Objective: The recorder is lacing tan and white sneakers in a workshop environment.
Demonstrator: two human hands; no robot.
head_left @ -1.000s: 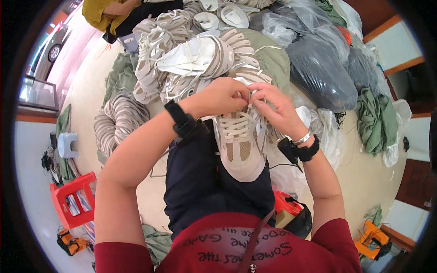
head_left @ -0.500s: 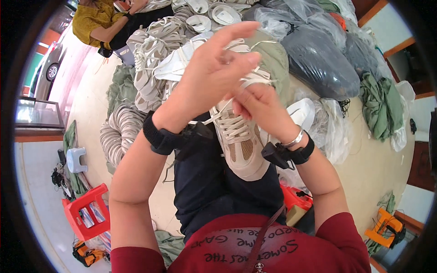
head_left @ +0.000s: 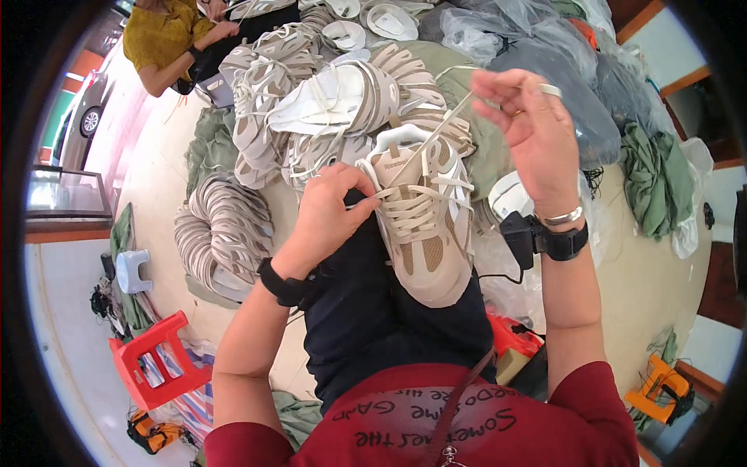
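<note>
A beige and white sneaker upper [head_left: 424,257] rests on my lap, its toe toward me. A cream shoelace [head_left: 411,214] criss-crosses its front. My left hand [head_left: 331,214] is pinched at the left row of eyelets, with the thumb and forefinger closed on the lace there. Out to the right and above the shoe, my right hand [head_left: 533,128] grips a free end of the lace. That strand runs taut on a slant from the shoe's throat up to my right fingers. The far end past the fingers is partly hidden.
Beyond the shoe lies a pile of similar shoe uppers [head_left: 334,101]. More nested uppers [head_left: 222,233] sit on the floor at left. Grey plastic bags [head_left: 545,86] heap at the far right. A red stool [head_left: 159,362] stands near left. Another person [head_left: 167,43] works at the far left.
My hands, crossed over the shoe before, are now apart. The right one has moved up and right with the lace stretched out; the left has dropped to the shoe's left side.
</note>
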